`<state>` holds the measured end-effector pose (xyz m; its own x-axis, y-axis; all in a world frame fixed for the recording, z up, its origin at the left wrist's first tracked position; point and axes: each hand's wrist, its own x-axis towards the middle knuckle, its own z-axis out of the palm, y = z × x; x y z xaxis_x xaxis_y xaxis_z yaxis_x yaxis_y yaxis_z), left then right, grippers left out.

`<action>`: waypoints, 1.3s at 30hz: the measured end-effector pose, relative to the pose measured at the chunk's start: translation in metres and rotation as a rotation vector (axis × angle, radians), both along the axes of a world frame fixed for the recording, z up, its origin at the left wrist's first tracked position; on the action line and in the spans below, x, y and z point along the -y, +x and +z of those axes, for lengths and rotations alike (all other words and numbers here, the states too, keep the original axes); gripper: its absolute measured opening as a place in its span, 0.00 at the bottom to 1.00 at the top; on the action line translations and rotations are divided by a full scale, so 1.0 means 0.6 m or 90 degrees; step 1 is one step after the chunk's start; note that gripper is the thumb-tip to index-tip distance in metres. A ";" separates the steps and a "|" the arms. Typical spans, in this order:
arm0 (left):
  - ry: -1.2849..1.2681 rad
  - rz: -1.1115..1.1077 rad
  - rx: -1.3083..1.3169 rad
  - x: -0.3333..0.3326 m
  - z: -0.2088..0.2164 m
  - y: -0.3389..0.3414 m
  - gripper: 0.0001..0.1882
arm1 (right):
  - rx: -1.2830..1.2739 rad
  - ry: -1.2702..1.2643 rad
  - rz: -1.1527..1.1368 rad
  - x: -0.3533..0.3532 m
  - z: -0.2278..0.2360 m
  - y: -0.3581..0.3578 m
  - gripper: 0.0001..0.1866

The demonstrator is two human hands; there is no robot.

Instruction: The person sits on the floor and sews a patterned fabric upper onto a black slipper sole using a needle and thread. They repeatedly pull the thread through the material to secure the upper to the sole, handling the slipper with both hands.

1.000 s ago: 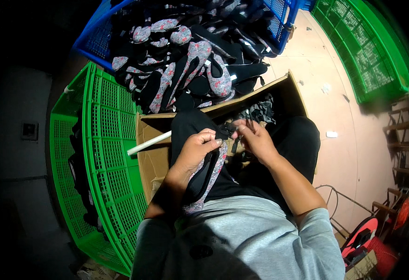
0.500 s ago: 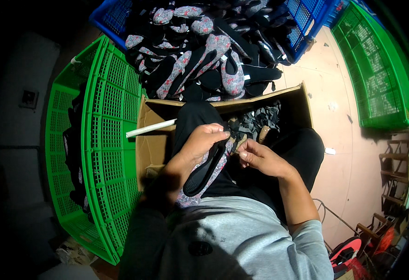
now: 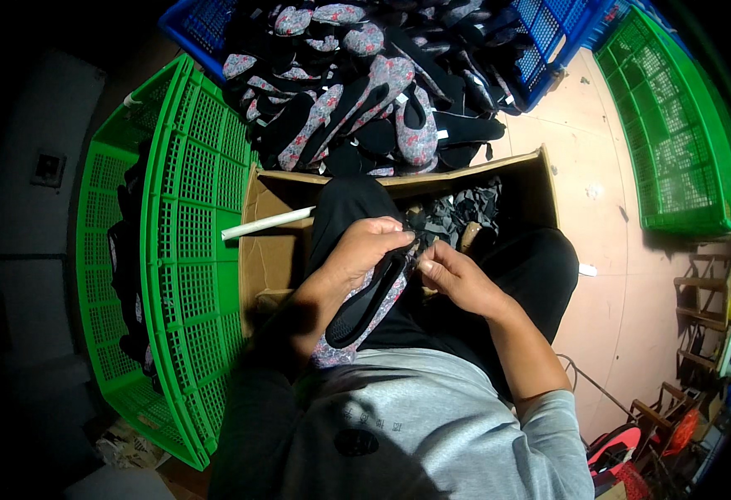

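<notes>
Over my lap lies a grey slip-on shoe (image 3: 388,298) with a red floral print and a black lining, its heel end pointing away from me. My left hand (image 3: 367,250) is closed on that far end, thumb on top. Close beside it, my right hand (image 3: 457,277) pinches at the same end of the shoe; what sits between its thumb and finger is too small to make out. Beneath my knees stands an open cardboard box (image 3: 290,237) with dark scraps (image 3: 465,208) inside.
A heap of similar floral shoes (image 3: 382,92) fills a blue crate (image 3: 540,42) ahead. Green crates (image 3: 199,250) stand at my left, and another green crate (image 3: 674,133) at the far right. A pale tube (image 3: 267,223) sticks out over the box's left side. Wooden racks (image 3: 703,287) stand at right.
My right hand has moved slightly left, up against the shoe's far end. My left hand keeps its hold, and the shoe lies almost where it was.
</notes>
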<state>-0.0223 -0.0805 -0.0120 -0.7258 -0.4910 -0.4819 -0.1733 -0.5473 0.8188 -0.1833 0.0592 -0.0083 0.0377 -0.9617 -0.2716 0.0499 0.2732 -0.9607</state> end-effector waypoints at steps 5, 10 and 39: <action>0.010 0.006 0.009 -0.002 0.001 -0.003 0.06 | -0.003 0.003 -0.007 0.005 -0.003 0.004 0.11; 0.046 -0.009 0.026 -0.001 0.005 -0.004 0.05 | -0.012 0.008 -0.009 0.009 -0.002 0.006 0.10; -0.001 -0.034 0.040 0.000 -0.007 -0.006 0.05 | 0.064 0.036 -0.019 0.012 -0.021 0.006 0.12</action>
